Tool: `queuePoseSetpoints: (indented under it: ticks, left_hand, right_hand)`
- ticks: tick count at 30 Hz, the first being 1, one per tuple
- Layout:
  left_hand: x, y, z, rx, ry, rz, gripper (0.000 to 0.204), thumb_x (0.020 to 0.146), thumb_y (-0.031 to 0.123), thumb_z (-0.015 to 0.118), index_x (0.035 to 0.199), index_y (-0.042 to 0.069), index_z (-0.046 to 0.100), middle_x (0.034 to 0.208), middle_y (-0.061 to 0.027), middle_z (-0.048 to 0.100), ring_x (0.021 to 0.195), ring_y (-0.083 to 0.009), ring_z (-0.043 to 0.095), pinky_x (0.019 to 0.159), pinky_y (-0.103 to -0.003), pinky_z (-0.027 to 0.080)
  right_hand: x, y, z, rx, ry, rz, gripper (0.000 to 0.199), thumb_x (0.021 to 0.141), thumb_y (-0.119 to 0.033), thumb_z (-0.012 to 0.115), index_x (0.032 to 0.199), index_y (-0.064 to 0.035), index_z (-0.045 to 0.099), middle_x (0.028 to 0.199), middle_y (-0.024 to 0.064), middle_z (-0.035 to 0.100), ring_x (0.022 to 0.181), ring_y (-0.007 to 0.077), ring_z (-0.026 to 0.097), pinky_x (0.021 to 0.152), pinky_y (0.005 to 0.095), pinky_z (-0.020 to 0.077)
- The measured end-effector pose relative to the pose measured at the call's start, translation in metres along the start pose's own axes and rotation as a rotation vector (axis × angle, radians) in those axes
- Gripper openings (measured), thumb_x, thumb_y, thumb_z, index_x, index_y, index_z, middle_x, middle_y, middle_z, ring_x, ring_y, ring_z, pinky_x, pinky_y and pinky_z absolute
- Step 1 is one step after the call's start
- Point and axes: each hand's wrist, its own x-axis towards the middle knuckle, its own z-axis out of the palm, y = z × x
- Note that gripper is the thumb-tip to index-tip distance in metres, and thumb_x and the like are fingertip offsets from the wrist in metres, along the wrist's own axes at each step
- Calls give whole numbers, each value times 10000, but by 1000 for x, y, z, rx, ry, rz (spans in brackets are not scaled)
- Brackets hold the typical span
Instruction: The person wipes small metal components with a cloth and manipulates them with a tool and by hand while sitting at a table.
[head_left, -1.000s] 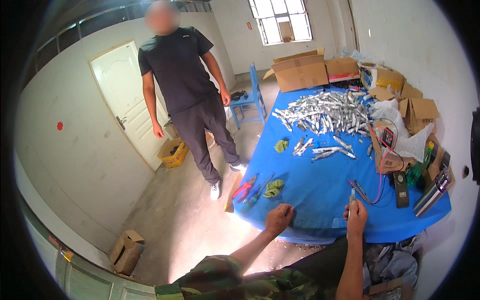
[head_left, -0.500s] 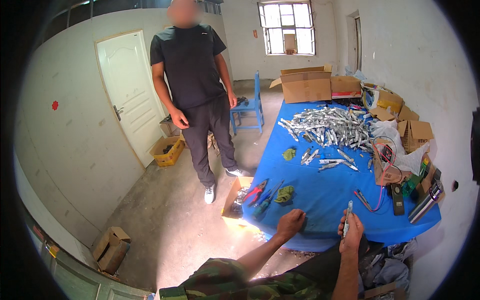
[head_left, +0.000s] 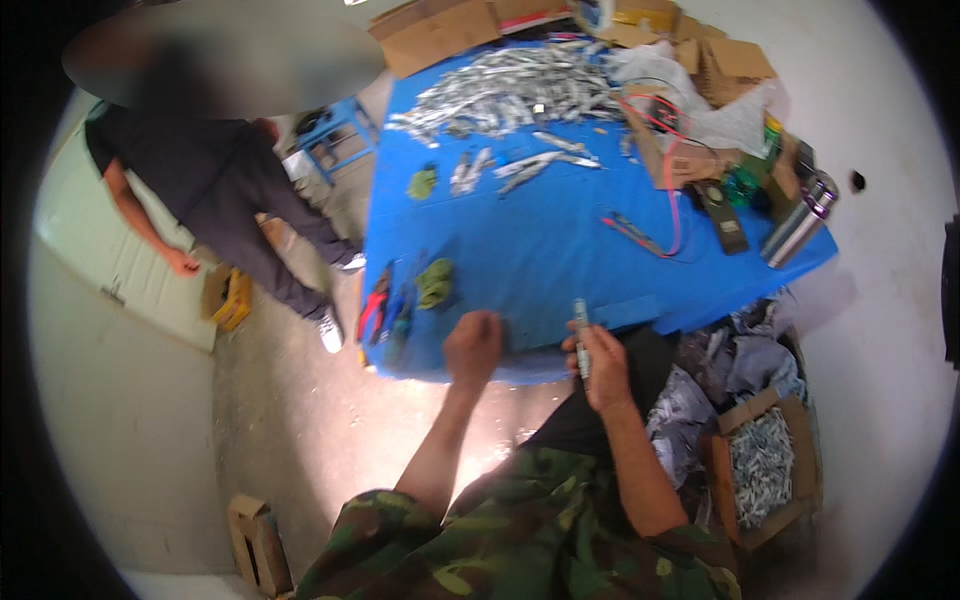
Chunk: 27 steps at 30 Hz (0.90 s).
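Observation:
Upright in my right hand point(head_left: 605, 372) is a slim silvery pen-shaped piece point(head_left: 580, 330), its kind unclear, held between thumb and fingers at the table's near edge. My left hand point(head_left: 473, 348) is a closed fist over the same edge of the blue-covered table point(head_left: 530, 250); anything inside it is hidden. Left of the fist are a crumpled green cloth point(head_left: 434, 284), red-handled pliers point(head_left: 373, 312) and other hand tools. A large heap of similar silvery pieces point(head_left: 500, 92) covers the far part, with several separate ones point(head_left: 528, 172) before it.
On the right are test probes point(head_left: 635, 238) with a red lead, a black handheld device point(head_left: 722, 217) and a steel flask point(head_left: 800, 222). A carton point(head_left: 722, 490) of small silvery pieces stands below right. A person point(head_left: 190, 170) stands left of the table.
The view has swung down and to the right, bringing the lower-right carton into sight. My right hand still holds the silvery piece, and my left is still a fist.

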Motion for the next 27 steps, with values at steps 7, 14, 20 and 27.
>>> queuePoseSetpoints:
  ticks: [7,14,20,27]
  left_hand:
    - [5,0,6,100,-22,82,80,907,107,768,903,79,693,782,-97,667,639,-287,656,574,-404,507]
    - [6,7,4,62,-26,29,77,916,68,761,895,59,687,774,-98,655,630,-271,642,571,-380,493]
    - [6,10,5,50,-9,-14,76,900,68,775,897,57,700,777,-96,662,623,-256,641,570,-364,492]
    - [6,13,3,96,-2,-11,77,896,73,772,885,66,696,747,-84,644,604,-251,628,556,-370,486]
  right_hand:
    - [7,-1,-4,48,-4,29,290,1077,-220,603,1225,17,681,861,72,705,641,110,607,574,266,491]
    - [8,7,-3,-1,-8,23,323,1088,-245,585,1223,35,674,848,74,706,619,95,596,548,252,471]
    - [5,8,1,29,-14,58,314,1072,-242,598,1177,34,707,820,41,696,631,66,570,564,223,448]
    - [1,12,2,8,-74,82,291,1073,-233,596,1134,29,705,795,27,673,614,64,551,533,222,422]
